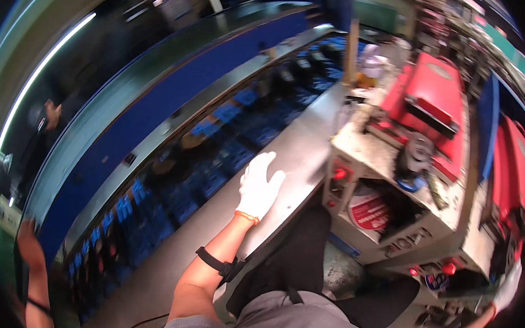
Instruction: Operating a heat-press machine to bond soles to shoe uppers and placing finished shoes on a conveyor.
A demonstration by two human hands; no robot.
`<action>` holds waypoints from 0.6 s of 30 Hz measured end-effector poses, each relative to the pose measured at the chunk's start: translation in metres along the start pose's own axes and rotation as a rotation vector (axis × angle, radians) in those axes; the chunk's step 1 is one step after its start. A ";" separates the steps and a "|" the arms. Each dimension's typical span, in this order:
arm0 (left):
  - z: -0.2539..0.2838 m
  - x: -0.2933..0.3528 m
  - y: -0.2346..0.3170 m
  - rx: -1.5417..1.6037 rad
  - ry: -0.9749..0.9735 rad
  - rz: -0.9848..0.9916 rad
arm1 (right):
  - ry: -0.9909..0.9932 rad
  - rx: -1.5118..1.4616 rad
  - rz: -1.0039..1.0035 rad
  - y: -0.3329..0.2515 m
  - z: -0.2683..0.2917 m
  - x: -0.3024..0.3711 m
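- Head view: left hand point(260, 191) in a white glove, fingers spread flat, palm down on the grey steel worktop point(302, 155). Holds nothing, just resting or pressing on the bare surface.
- Orange cuff at the glove wrist, black strap point(218, 265) around the forearm further down.
- Right hand point(508, 289) at the lower right rim, also white-gloved, low beside the machine's point(402, 214) front corner. Mostly cut off by the fisheye edge; cannot tell whether it is open or closed, or whether it grips anything.
- Progress, as a judgement: no workpiece in either hand, none on the worktop near the left hand. Looks like a pause between pieces, or a start; nothing visibly finished or laid out close by.
- Nearest workable items: blue trays point(213, 168) with dark parts running along the conveyor line point(172, 189), just beyond the far edge of the worktop from the left hand. Apart from the hand, not touching.
- Beige machine sits right of the left hand, red lit buttons point(339, 174) on its front panel, near the hand but not touched. Red housing point(436, 98) on top and behind.
- Right hand is close to the machine's lower control panel point(434, 271); contact cannot be told.
- Another person's arm point(35, 293) at far left edge, well apart from both hands.
- Seated lap in grey and black clothing at the bottom centre.
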State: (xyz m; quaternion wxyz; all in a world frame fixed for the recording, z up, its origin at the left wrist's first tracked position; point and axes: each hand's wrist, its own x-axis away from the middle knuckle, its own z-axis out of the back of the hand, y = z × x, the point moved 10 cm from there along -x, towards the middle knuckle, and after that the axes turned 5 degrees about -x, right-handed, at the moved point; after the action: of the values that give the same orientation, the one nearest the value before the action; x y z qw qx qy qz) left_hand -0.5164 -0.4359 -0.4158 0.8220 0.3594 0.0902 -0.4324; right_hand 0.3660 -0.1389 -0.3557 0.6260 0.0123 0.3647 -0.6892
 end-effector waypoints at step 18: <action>-0.155 0.076 0.664 0.435 -0.357 -1.483 | 0.230 0.200 -0.150 -0.086 0.036 0.046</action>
State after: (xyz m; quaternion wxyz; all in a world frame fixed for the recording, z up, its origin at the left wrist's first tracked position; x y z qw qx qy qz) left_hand 0.0703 -0.1373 -0.2231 0.2332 0.2835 0.0864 -0.9262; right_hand 0.2968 -0.2013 -0.3090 0.5225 0.1261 0.3635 -0.7609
